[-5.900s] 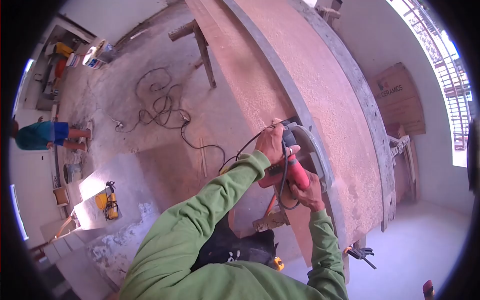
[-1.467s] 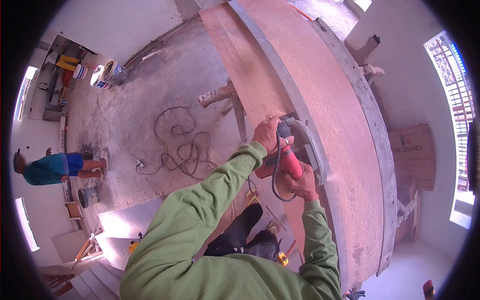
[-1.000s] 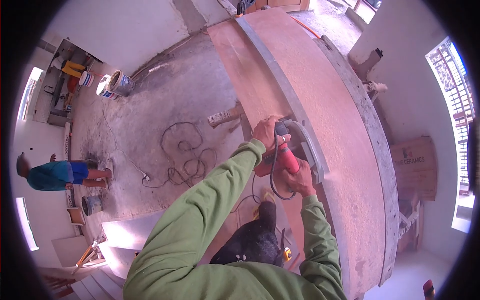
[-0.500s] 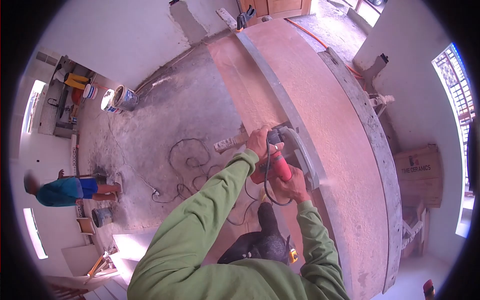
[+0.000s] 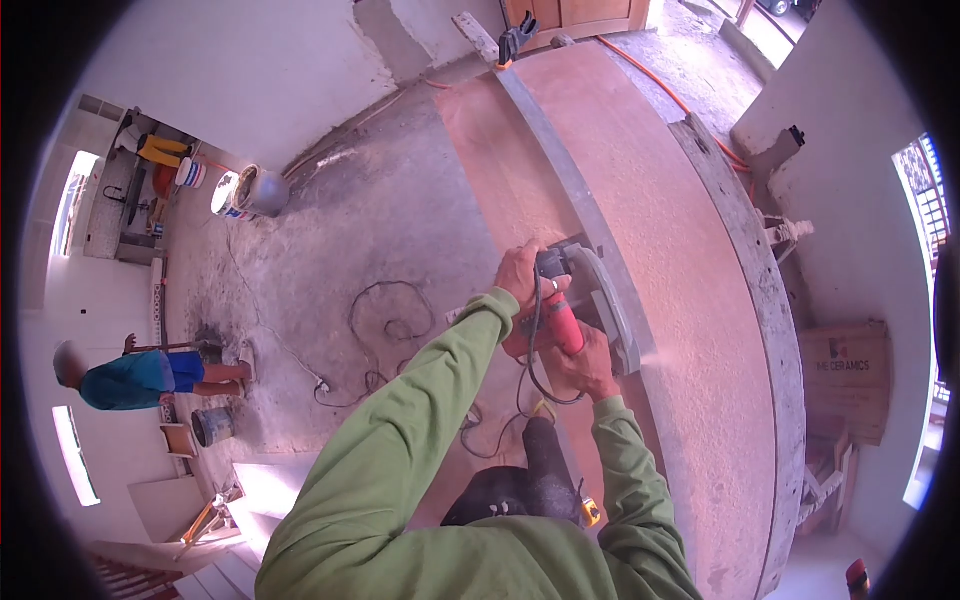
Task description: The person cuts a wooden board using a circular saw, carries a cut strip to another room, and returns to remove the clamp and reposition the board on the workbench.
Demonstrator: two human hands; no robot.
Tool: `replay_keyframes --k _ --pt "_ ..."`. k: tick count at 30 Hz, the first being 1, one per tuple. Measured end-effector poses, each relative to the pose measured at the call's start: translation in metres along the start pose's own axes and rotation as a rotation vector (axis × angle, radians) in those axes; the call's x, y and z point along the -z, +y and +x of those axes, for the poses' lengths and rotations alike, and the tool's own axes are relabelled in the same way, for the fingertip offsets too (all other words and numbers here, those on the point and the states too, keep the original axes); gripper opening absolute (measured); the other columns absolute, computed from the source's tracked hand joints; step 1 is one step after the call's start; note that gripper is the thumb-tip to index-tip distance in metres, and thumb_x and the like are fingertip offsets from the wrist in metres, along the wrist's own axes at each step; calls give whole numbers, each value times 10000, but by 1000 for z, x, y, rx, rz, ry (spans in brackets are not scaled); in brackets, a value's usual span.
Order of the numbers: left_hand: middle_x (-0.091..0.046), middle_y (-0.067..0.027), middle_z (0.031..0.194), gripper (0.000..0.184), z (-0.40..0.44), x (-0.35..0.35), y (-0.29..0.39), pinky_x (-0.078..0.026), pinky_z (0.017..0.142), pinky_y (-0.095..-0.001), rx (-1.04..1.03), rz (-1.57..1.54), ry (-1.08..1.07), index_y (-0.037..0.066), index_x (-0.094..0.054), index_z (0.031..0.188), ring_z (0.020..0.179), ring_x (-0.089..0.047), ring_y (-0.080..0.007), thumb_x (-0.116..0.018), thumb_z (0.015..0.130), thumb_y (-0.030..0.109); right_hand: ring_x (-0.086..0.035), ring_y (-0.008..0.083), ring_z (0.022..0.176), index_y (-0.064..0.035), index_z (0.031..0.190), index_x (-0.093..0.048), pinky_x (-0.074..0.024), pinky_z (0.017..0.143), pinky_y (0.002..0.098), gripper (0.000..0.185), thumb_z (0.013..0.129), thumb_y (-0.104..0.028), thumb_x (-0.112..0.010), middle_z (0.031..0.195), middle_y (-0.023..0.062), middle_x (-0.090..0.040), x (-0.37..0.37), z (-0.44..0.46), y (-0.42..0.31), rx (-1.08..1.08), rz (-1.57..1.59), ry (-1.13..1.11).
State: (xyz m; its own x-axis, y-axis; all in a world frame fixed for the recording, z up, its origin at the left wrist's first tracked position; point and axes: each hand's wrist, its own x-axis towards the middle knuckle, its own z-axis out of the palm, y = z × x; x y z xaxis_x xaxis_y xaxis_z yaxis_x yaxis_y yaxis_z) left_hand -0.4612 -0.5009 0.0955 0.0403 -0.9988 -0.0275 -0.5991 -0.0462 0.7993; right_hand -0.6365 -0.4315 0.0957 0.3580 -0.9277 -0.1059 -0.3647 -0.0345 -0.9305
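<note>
Change first: the saw (image 5: pixel 565 325) sits farther along the board (image 5: pixel 700 350) than a few seconds ago. The near-end clamp has dropped out of view; the far clamp (image 5: pixel 515 40), black, now shows at the head of the guide (image 5: pixel 560 155). Reading: the pass is under way and unfinished, with a good run of guide ahead of the saw.

Left hand (image 5: pixel 520 275): fingers curled over the saw's dark front part, no gap visible. Right hand (image 5: pixel 590 362): fingers closed round the red rear grip. Both hands firm on the one tool.

Saw: red body and grip, dark front, grey guard and base. It rests on the board, right beside the guide. A pale haze of dust spreads near its rear, so it is probably running. Blade hidden. The cord (image 5: pixel 533 355) loops down past the grip.

Board: long, pinkish, strewn with pale dust and flecks. Guide: a narrow grey strip lying lengthwise on it. A rough grey plank (image 5: pixel 748 225) runs along the outer side.

Surroundings: loose cable (image 5: pixel 352 318) coiled on the floor; buckets (image 5: pixel 262 190) by the wall; a carton (image 5: pixel 845 370) at the right. A co-worker (image 5: pixel 125 380) stands well apart.
</note>
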Motion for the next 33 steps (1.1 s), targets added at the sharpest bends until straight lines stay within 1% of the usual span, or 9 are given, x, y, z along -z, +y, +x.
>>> replay_keyframes --k 3,7,9,12,21,24,27,30,33 --pt "-643 -215 800 498 11 6 -7 -504 726 -372 -2 -12 7 -49 -572 932 763 -651 -314 -775 610 271 -576 383 695 15 839 -562 -454 642 406 270 657 -175 -625 728 204 -589 -3 13 -1 49 -28 10" --pt "-644 -217 823 509 29 13 -16 -501 741 -370 -57 4 36 -53 -574 962 781 -651 -305 -772 617 265 -569 385 694 12 827 -562 -448 638 410 261 658 -178 -622 720 201 -578 -6 30 -8 -14 7 -17" --pt "-643 -214 840 515 32 23 -8 -498 749 -364 62 37 -35 -50 -573 992 794 -648 -294 -767 626 256 -566 386 693 11 823 -563 -446 639 412 256 659 -178 -620 717 200 -574 -8 39 -5 -15 -21 -21" --pt "-642 -211 845 512 42 29 -8 -499 744 -360 86 47 -22 -49 -573 992 788 -647 -293 -768 626 253 -563 389 694 12 820 -560 -445 641 416 252 661 -175 -616 717 200 -571 -13 52 -5 10 -53 -7" --pt "-645 -206 848 534 78 44 -33 -503 729 -358 35 70 -37 -35 -567 1008 781 -648 -297 -774 616 262 -560 393 689 21 806 -547 -442 637 426 264 658 -188 -612 716 210 -566 -21 89 -13 80 -44 23" --pt "-646 -206 852 551 87 47 -40 -504 729 -365 56 143 -56 -27 -562 1026 787 -650 -298 -775 613 267 -562 396 686 23 800 -547 -443 634 428 272 650 -193 -615 704 216 -565 -26 98 -14 2 -20 20" --pt "-645 -212 857 542 97 45 -53 -503 736 -370 -123 49 41 -32 -556 1031 796 -649 -308 -768 622 255 -562 399 679 26 797 -546 -446 634 429 280 642 -196 -617 693 221 -565 -25 107 -20 -2 -14 21" --pt "-642 -215 868 508 102 57 -43 -500 747 -374 -135 -59 25 -31 -558 1021 807 -644 -320 -758 637 235 -562 401 673 26 797 -549 -448 640 427 278 642 -196 -617 691 220 -568 -29 120 -24 20 -31 38" --pt "-640 -219 876 498 113 65 -49 -499 753 -374 4 66 -57 -34 -557 1011 814 -641 -323 -759 636 225 -566 398 670 25 802 -556 -451 644 423 281 644 -198 -620 689 219 -573 -33 131 -24 40 -53 36"
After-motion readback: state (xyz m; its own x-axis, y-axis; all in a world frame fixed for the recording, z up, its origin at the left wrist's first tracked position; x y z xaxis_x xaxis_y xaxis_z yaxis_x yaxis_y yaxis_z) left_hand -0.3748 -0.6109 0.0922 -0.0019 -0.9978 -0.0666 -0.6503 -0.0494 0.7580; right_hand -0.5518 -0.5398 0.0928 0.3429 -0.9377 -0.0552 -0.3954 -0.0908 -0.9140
